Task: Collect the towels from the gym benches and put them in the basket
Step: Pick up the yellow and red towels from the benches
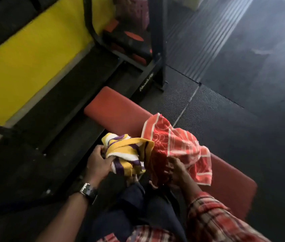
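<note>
A person's left hand, a watch on its wrist, curls its fingers around a bunched yellow, purple and white towel. The right hand, in a plaid sleeve, grips a red patterned towel. The two towels touch and are held just above a red padded bench, which stands on a dark rubber floor near a black metal frame.
</note>
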